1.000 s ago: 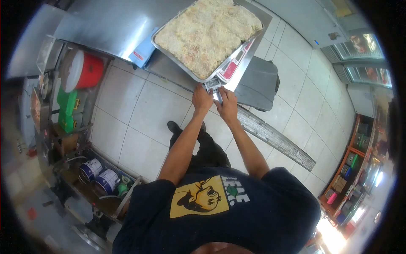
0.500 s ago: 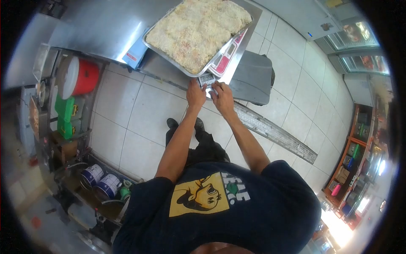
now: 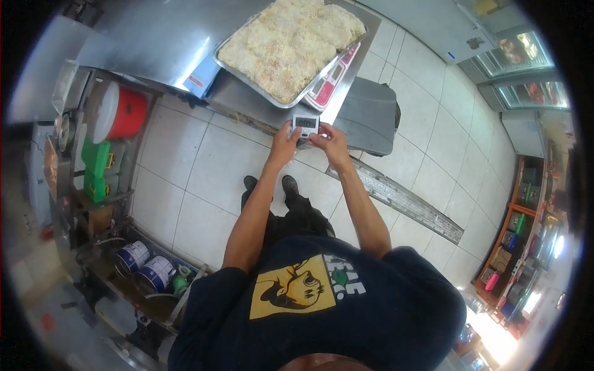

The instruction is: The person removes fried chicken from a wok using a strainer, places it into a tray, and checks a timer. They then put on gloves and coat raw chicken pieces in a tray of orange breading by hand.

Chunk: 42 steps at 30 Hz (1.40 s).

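Both hands hold a small white digital timer (image 3: 305,124) with a dark display, just off the front edge of the steel table. My left hand (image 3: 284,143) grips its left side, thumb on the front. On its right side my right hand (image 3: 331,143) pinches the lower corner with thumb and fingers. Beyond them a metal tray (image 3: 276,104) full of a pale, crumbly-topped food rests tilted on a red and white scale (image 3: 328,93). The digits on the timer are too small to read.
The steel table (image 3: 154,37) bears a blue object (image 3: 202,75) left of the tray. A grey bin lid (image 3: 369,117) stands at the table's right. Shelves at left hold a red bucket (image 3: 129,110), green boxes (image 3: 94,157) and cans (image 3: 156,272).
The timer has come slightly nearer and up off the table edge, its face now more fully visible. My right hand has closed in on its lower right side.
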Each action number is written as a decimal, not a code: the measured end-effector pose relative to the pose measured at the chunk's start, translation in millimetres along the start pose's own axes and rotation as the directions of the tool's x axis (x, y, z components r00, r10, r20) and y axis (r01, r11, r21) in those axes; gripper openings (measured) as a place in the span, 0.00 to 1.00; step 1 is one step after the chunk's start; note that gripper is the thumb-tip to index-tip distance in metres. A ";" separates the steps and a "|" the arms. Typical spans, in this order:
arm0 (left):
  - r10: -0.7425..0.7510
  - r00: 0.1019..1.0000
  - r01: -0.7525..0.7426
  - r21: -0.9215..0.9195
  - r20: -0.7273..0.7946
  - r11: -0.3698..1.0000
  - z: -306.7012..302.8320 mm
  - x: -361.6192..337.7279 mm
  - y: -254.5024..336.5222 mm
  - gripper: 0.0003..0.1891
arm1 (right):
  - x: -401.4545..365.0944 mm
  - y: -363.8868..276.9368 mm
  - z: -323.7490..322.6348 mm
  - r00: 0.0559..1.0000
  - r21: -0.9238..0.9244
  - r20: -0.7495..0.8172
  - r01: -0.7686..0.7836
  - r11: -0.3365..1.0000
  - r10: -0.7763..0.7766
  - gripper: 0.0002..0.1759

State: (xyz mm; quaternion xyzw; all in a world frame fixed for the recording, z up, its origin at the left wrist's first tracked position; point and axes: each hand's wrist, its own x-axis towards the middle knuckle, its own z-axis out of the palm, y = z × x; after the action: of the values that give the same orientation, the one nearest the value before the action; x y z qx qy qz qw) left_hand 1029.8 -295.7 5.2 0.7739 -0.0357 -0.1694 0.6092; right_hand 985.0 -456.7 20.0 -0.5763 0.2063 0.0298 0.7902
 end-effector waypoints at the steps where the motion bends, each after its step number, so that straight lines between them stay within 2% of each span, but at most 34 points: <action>1: 0.000 1.000 0.000 0.002 0.003 1.000 -3.3 -6.2 6.1 0.22 | -3.4 -2.7 0.4 0.998 -0.036 0.055 0.039 0.999 -0.037 0.20; 2: 0.015 1.000 -0.014 -0.020 0.027 1.000 -6.6 -11.1 9.3 0.22 | -7.1 -6.5 1.0 0.991 -0.070 0.110 0.082 0.994 -0.074 0.19; 4: 0.038 0.998 -0.036 -0.040 0.053 0.999 -11.8 -18.4 18.4 0.22 | -18.3 -23.6 9.3 0.991 -0.049 0.093 0.097 0.994 -0.093 0.19; 7: 0.189 0.978 -0.174 -0.155 0.091 0.973 -22.1 -32.9 41.0 0.23 | -37.5 -52.6 21.0 0.988 -0.055 0.090 0.128 0.990 -0.122 0.18; 10: 0.203 0.976 -0.193 -0.111 0.081 0.975 -31.9 -44.6 79.2 0.22 | -52.9 -72.5 30.7 0.979 -0.068 0.105 0.183 0.981 -0.175 0.18; 12: 0.352 0.936 -0.349 -0.066 0.030 0.935 -34.5 -51.2 98.1 0.21 | -60.5 -82.6 35.1 0.971 -0.053 0.112 0.220 0.974 -0.213 0.17; 13: 0.357 0.934 -0.355 -0.064 0.029 0.933 -35.6 -54.5 101.5 0.21 | -64.1 -87.3 36.7 0.969 -0.056 0.109 0.230 0.972 -0.223 0.17; 15: 0.238 0.970 -0.232 -0.105 0.052 0.967 -36.1 -58.0 110.2 0.20 | -69.9 -98.6 39.0 0.965 -0.058 0.103 0.247 0.967 -0.240 0.16; 18: 0.231 0.969 -0.220 -0.122 0.086 0.968 -40.2 -66.0 131.6 0.20 | -80.2 -114.6 40.7 0.967 -0.040 0.103 0.240 0.970 -0.235 0.16; 19: 0.235 0.968 -0.224 -0.120 0.088 0.967 -40.3 -67.2 136.9 0.20 | -83.3 -118.8 40.4 0.965 -0.042 0.125 0.239 0.970 -0.232 0.16; 21: 0.378 0.926 -0.375 -0.088 0.011 0.923 -39.4 -69.2 146.8 0.17 | -88.7 -124.4 40.3 0.961 -0.041 0.145 0.244 0.969 -0.235 0.17; 22: 0.384 0.923 -0.381 -0.086 0.015 0.920 -39.4 -70.8 153.0 0.17 | -90.8 -126.5 40.7 0.960 -0.051 0.140 0.250 0.967 -0.241 0.18; 27: 0.344 0.938 -0.325 -0.217 0.053 0.920 -38.1 -77.7 165.6 0.16 | -101.2 -140.5 40.6 0.954 -0.040 0.139 0.272 0.961 -0.265 0.20; 30: 0.349 0.936 -0.329 -0.228 0.053 0.916 -36.3 -82.4 172.5 0.15 | -106.5 -145.4 38.9 0.949 -0.034 0.140 0.289 0.957 -0.282 0.21; 34: 0.330 0.942 -0.309 -0.221 0.065 0.925 -35.2 -83.2 175.9 0.13 | -112.6 -148.1 39.7 0.932 -0.123 0.145 0.349 0.929 -0.331 0.23; 36: 0.391 0.920 -0.390 -0.089 -0.001 0.917 -34.0 -83.7 175.0 0.13 | -115.9 -150.1 40.9 0.928 -0.133 0.132 0.364 0.922 -0.348 0.23; 42: 0.362 0.932 -0.355 -0.190 -0.003 0.915 -26.6 -89.4 180.2 0.13 | -120.9 -156.9 37.5 0.920 -0.102 0.131 0.384 0.917 -0.371 0.22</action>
State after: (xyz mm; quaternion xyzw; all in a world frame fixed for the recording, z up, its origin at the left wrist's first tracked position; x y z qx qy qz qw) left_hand 981.1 -293.5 202.2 0.6908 -0.1707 -0.0701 0.6991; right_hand 930.2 -451.5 213.9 -0.6514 0.0456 -0.0791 0.7532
